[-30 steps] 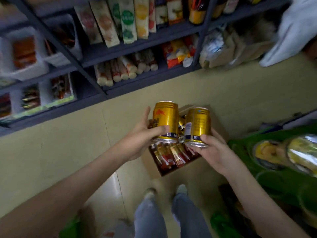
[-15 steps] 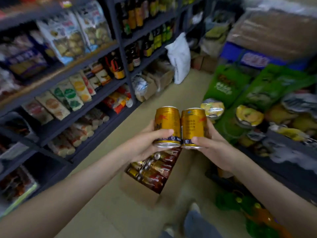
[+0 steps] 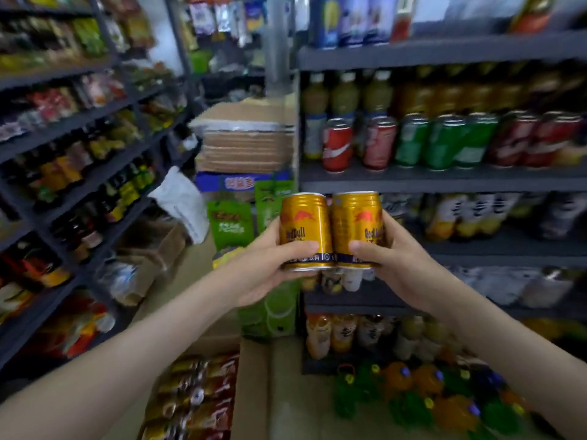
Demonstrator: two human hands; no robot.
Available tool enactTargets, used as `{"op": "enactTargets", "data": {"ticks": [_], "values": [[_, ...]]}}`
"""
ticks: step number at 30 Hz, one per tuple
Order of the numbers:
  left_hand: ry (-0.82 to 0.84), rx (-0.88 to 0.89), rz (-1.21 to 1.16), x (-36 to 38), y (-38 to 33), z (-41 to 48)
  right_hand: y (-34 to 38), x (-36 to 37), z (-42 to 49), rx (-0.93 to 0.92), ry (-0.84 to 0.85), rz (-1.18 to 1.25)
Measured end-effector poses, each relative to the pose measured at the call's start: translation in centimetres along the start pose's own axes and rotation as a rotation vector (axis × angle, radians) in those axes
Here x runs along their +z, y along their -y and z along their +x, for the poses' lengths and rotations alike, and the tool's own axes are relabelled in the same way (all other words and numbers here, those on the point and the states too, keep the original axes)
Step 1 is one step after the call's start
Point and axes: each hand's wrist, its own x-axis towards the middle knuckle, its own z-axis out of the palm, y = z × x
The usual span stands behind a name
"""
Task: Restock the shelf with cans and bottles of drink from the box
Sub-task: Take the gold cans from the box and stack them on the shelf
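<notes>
My left hand (image 3: pixel 263 265) grips a gold Red Bull can (image 3: pixel 305 227) upright at chest height. Beside it, touching, a second gold can (image 3: pixel 357 223) is held by my right hand (image 3: pixel 394 262). Both cans hover in front of the left end of the drinks shelf (image 3: pixel 444 181), level with its middle boards. The cardboard box (image 3: pixel 251 392) lies on the floor below my left forearm, holding several cans on their sides.
The drinks shelf carries rows of red and green cans (image 3: pixel 444 141) and bottles above and below. A snack rack (image 3: pixel 79 173) lines the left of the aisle. Stacked cartons (image 3: pixel 247 144) and green packs (image 3: pixel 232 220) block the aisle's far end. Coloured jugs (image 3: pixel 428 395) stand on the floor.
The view swung up and to the right, from the floor and the box to the drinks shelf. Both hands kept their cans and brought them together, raised toward the shelf.
</notes>
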Motion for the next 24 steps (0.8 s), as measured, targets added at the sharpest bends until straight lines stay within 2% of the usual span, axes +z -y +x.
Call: {"op": "enactTargets", "data": {"ticks": [11,17,24], "values": [[0.185,0.263,0.152,28.9,-7.0,10.9,11.3,-26.0,-9.8,-0.255,-0.317,-0.134],[0.142,0.347,0.298,38.7,-10.7,15.4,17.3,-36.0,-11.7,-0.368,-0.468,-0.208],[-0.008,0.551,0.476,45.9,-14.0,21.8,21.9,-46.3,-10.3,-0.475,-0.588,-0.204]]}}
